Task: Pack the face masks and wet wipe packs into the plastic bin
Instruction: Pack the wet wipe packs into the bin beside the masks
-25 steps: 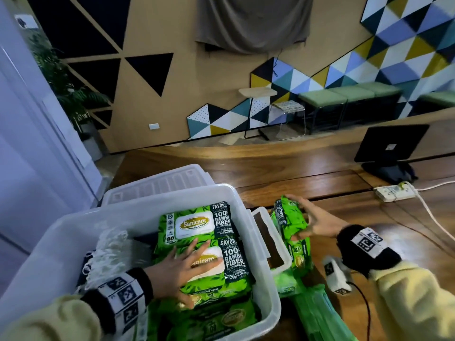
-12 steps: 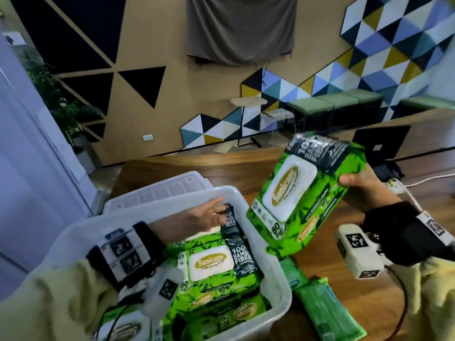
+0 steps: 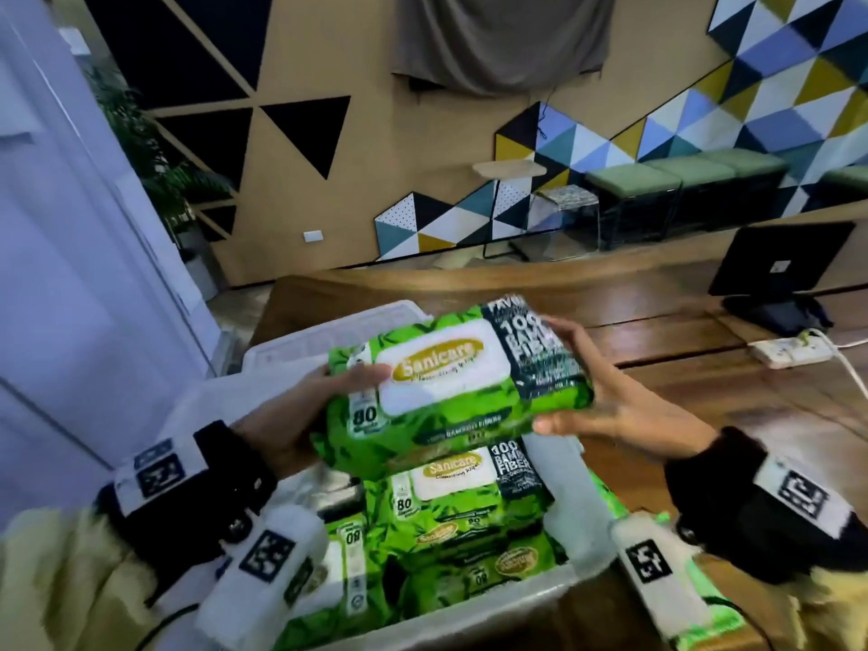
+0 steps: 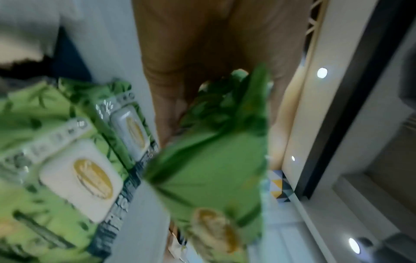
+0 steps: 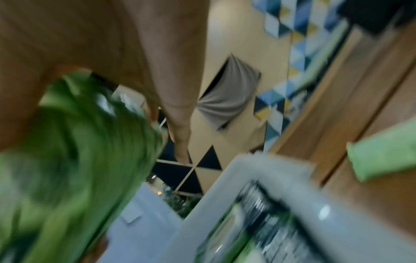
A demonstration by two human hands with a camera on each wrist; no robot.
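A green wipe pack (image 3: pixel 458 371) hangs level over the bin (image 3: pixel 561 462), label up, held at both short ends. The left hand (image 3: pixel 300 415) grips its left end, thumb curled on top beside the white flap, fingers underneath. The right hand (image 3: pixel 606 397) clasps the dark-printed end, fingers curled around it. More packs (image 3: pixel 462 491) lie in the bin just below. 0.5 s ago only the right hand held it, tilted beside the bin, while the left reached inside the bin.
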